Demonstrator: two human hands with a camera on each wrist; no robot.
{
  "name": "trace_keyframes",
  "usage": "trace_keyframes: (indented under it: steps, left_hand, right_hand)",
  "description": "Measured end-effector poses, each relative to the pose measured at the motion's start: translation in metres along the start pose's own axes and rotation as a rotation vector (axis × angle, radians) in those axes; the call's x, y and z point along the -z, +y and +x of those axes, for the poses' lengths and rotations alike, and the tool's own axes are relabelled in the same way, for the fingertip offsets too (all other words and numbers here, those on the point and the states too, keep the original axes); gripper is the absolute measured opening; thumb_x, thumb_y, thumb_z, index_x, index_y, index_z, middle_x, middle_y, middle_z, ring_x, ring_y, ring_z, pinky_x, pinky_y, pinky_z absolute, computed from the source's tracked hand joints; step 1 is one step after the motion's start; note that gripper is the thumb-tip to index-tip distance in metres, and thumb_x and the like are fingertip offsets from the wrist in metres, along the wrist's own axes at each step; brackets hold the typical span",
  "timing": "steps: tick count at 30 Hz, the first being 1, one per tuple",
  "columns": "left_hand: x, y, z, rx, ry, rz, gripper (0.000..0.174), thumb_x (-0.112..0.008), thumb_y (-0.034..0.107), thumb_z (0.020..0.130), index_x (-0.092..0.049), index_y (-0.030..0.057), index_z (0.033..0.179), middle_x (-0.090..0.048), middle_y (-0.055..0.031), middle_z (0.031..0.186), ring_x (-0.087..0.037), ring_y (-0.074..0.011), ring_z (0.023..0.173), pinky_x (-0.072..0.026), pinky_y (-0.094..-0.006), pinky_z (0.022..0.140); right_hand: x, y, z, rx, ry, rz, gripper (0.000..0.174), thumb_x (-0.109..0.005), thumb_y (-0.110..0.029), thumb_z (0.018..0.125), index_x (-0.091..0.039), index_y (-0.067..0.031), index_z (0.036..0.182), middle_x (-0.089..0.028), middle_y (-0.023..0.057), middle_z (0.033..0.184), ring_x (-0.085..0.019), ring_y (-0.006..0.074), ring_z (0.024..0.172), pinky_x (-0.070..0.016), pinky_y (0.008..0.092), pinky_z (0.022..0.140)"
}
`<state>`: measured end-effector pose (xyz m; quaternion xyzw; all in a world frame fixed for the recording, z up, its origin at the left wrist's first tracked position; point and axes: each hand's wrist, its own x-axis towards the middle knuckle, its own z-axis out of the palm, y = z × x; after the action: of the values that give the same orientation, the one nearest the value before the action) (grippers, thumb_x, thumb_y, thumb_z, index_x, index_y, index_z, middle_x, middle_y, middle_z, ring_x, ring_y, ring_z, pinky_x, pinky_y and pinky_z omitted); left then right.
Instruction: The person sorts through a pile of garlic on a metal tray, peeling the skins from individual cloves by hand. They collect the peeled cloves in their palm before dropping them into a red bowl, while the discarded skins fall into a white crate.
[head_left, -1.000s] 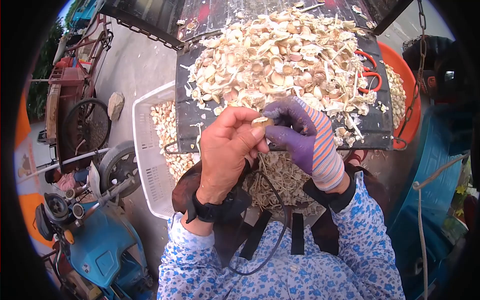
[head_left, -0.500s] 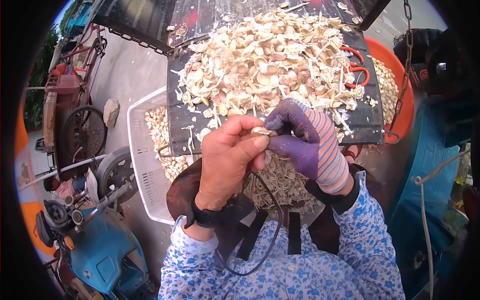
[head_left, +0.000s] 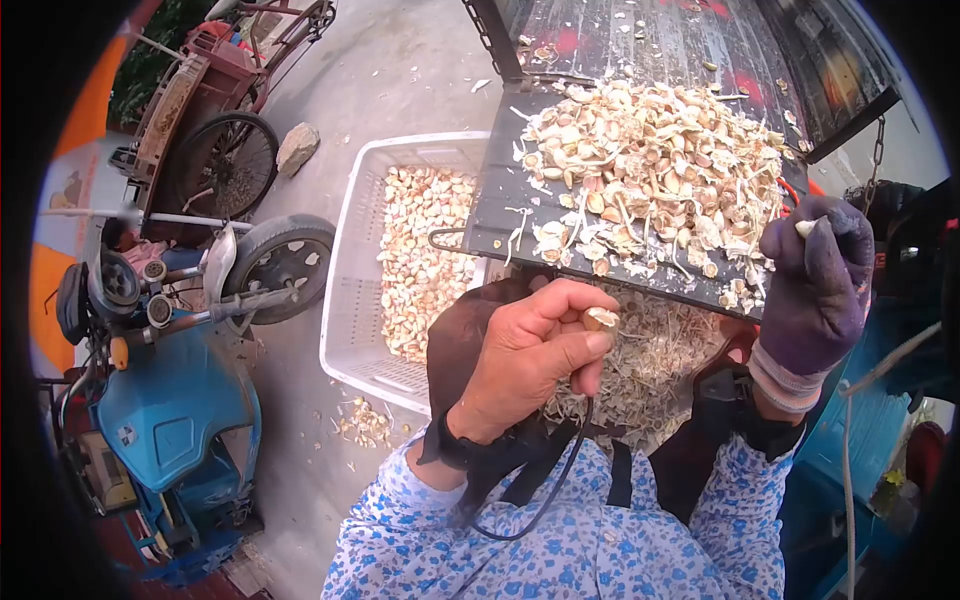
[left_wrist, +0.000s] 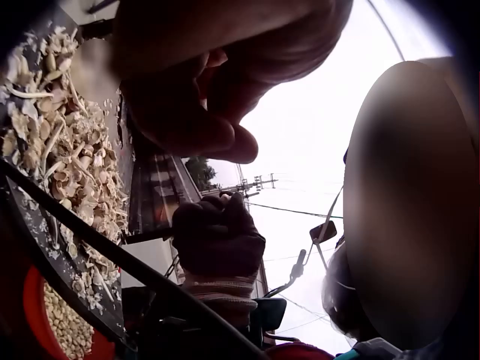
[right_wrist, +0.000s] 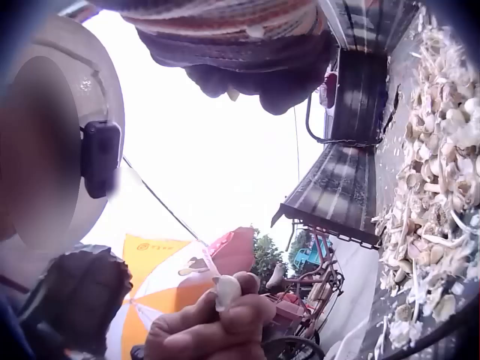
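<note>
We see the two hands, together at one garlic piece a second ago, now well apart. The bare left hand (head_left: 530, 350) pinches a garlic piece (head_left: 601, 318) between thumb and fingers, just short of the dark tailgate (head_left: 485, 215). The gloved right hand (head_left: 820, 285) has swung out beside the heap of cloves and husks (head_left: 660, 165), its fingers curled on a small pale piece (head_left: 805, 228) — probably a clove, mostly hidden from us. We judge the splitting partly done — each hand keeps a piece. Loose cloves (head_left: 425, 270) lie in the white crate (head_left: 352, 290).
</note>
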<state>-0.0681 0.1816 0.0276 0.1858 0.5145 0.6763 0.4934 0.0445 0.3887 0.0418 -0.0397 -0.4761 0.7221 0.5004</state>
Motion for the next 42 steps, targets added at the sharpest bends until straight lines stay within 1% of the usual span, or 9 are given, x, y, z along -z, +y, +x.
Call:
trace_keyframes:
  steps: [3, 6, 9, 14, 20, 26, 34, 37, 42]
  left_hand:
    - [0.004, 0.012, -0.030, -0.058, 0.001, 0.049, 0.025, -0.057, -0.002, 0.089, -0.054, -0.0011, 0.113, -0.058, -0.0015, 0.071, -0.057, -0.0069, 0.058, -0.0431, -0.0196, 0.051]
    - [0.000, 0.041, -0.071, -0.222, -0.035, 0.016, 0.026, -0.057, -0.005, 0.087, -0.054, -0.0036, 0.113, -0.059, -0.0043, 0.073, -0.056, -0.0070, 0.058, -0.0439, -0.0203, 0.052]
    - [0.000, 0.071, -0.105, -0.643, -0.269, 0.248, 0.028, -0.067, -0.004, 0.076, -0.060, -0.0099, 0.102, -0.062, -0.0219, 0.081, -0.063, -0.0294, 0.060, -0.0493, -0.0273, 0.053]
    - [-0.044, 0.081, -0.141, -0.942, -0.148, 0.148, 0.008, -0.068, -0.001, 0.075, -0.064, -0.0073, 0.079, -0.062, -0.0218, 0.069, -0.058, -0.0217, 0.048, -0.0453, -0.0272, 0.040]
    - [0.025, 0.034, -0.199, -1.144, -0.557, -0.008, 0.009, -0.057, -0.012, 0.078, -0.062, -0.0113, 0.070, -0.064, -0.0166, 0.067, -0.060, -0.0167, 0.051, -0.0527, -0.0313, 0.048]
    - [-0.036, 0.070, -0.168, -1.256, -0.093, 0.318, 0.009, -0.068, 0.000, 0.073, -0.065, -0.0045, 0.080, -0.063, -0.0155, 0.066, -0.056, -0.0181, 0.047, -0.0464, -0.0281, 0.046]
    - [-0.010, 0.100, -0.146, -0.822, -0.205, 0.579, 0.009, -0.055, -0.011, 0.079, -0.063, -0.0070, 0.077, -0.056, -0.0106, 0.053, -0.057, -0.0162, 0.048, -0.0513, -0.0305, 0.045]
    - [0.053, 0.076, -0.108, -0.740, 0.229, 0.375, 0.043, -0.063, 0.001, 0.081, -0.049, -0.0047, 0.121, -0.063, -0.0194, 0.088, -0.061, -0.0152, 0.057, -0.0501, -0.0244, 0.050]
    - [0.156, 0.048, -0.033, -0.251, 0.784, 0.707, 0.048, -0.064, 0.003, 0.082, -0.049, -0.0047, 0.127, -0.059, -0.0157, 0.110, -0.063, -0.0144, 0.083, -0.0501, -0.0236, 0.068]
  right_hand:
    - [-0.071, 0.009, 0.008, 0.088, -0.019, -0.254, 0.022, -0.056, -0.004, 0.088, -0.059, 0.0010, 0.109, -0.060, 0.0098, 0.099, -0.057, 0.0156, 0.080, -0.0468, 0.0283, 0.076]
    - [-0.111, 0.031, -0.008, -0.342, -0.179, -0.356, 0.036, -0.063, -0.004, 0.082, -0.056, -0.0006, 0.117, -0.061, 0.0069, 0.100, -0.059, 0.0131, 0.084, -0.0483, 0.0261, 0.081]
    - [-0.098, 0.031, -0.031, -0.390, -0.090, -0.325, 0.034, -0.062, -0.007, 0.084, -0.055, 0.0036, 0.115, -0.062, 0.0079, 0.094, -0.060, 0.0141, 0.081, -0.0491, 0.0274, 0.075]
    - [-0.080, 0.010, -0.065, -0.357, -0.107, -0.621, 0.029, -0.059, -0.009, 0.086, -0.057, 0.0074, 0.111, -0.061, 0.0120, 0.097, -0.060, 0.0155, 0.077, -0.0492, 0.0277, 0.072]
    - [-0.084, 0.004, -0.083, -0.361, -0.074, -0.594, 0.022, -0.058, -0.007, 0.086, -0.063, 0.0080, 0.102, -0.060, 0.0143, 0.102, -0.062, 0.0168, 0.075, -0.0502, 0.0280, 0.069]
    - [-0.087, 0.006, -0.094, -0.314, -0.140, -0.650, 0.019, -0.056, -0.003, 0.087, -0.065, 0.0047, 0.101, -0.059, 0.0162, 0.105, -0.063, 0.0172, 0.074, -0.0513, 0.0274, 0.066]
    - [-0.060, 0.019, -0.076, -0.430, 0.026, -0.599, 0.022, -0.058, -0.003, 0.086, -0.062, 0.0033, 0.107, -0.061, 0.0105, 0.096, -0.060, 0.0138, 0.073, -0.0504, 0.0262, 0.068]
    - [-0.036, 0.053, -0.065, -0.431, 0.048, -0.633, 0.026, -0.062, -0.006, 0.082, -0.060, 0.0009, 0.107, -0.062, 0.0061, 0.087, -0.058, 0.0123, 0.077, -0.0480, 0.0249, 0.067]
    - [-0.011, 0.111, -0.051, 0.012, -0.620, -1.419, 0.033, -0.066, -0.007, 0.072, -0.061, -0.0090, 0.104, -0.058, 0.0144, 0.102, -0.055, 0.0349, 0.096, -0.0448, 0.0434, 0.081]
